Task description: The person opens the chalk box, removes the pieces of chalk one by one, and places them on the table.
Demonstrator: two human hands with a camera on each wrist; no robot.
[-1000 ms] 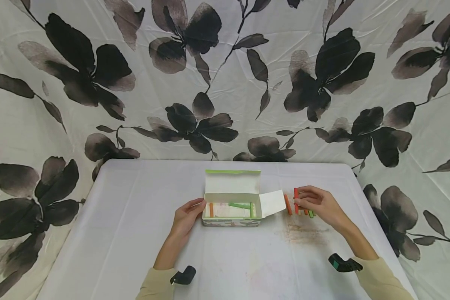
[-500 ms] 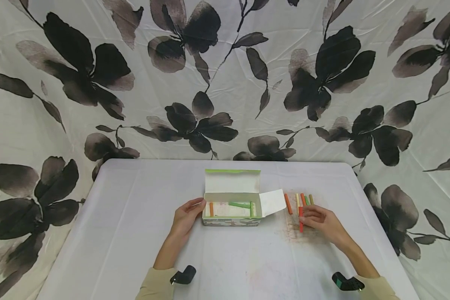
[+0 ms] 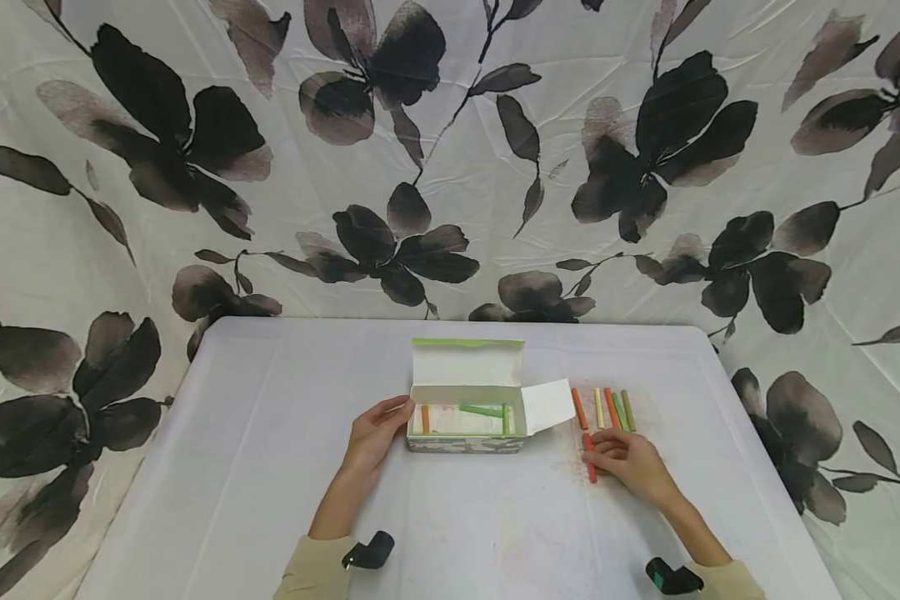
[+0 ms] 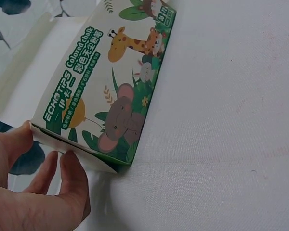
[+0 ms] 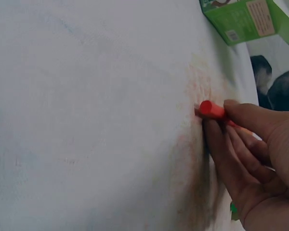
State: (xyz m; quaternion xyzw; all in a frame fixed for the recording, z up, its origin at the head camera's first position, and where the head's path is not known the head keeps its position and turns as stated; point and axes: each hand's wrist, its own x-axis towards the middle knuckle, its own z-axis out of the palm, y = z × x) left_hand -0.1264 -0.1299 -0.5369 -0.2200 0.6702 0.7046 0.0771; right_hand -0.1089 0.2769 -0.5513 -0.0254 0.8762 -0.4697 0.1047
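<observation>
An open chalk box (image 3: pixel 467 417) with animal pictures on its side (image 4: pixel 116 91) lies on the white table (image 3: pixel 270 467). Inside it lie an orange stick (image 3: pixel 424 418) and green sticks (image 3: pixel 482 410). My left hand (image 3: pixel 378 433) holds the box's left end, thumb and fingers (image 4: pixel 62 187) on its end flap. My right hand (image 3: pixel 621 461) pinches a red chalk stick (image 3: pixel 589 457), whose end (image 5: pixel 210 109) is pressed to the cloth. Several chalk sticks (image 3: pixel 603 407) lie in a row just beyond that hand.
Chalk smudges (image 3: pixel 577 475) mark the cloth near the right hand. A flowered curtain (image 3: pixel 450 158) hangs behind and beside the table. The table's right edge (image 3: pixel 765 467) is close to the right arm. Black wrist devices (image 3: pixel 367 552) sit on both sleeves.
My right hand lifted the red chalk from the row and drew it toward me and leftward, down onto the cloth. The left hand and box stayed still.
</observation>
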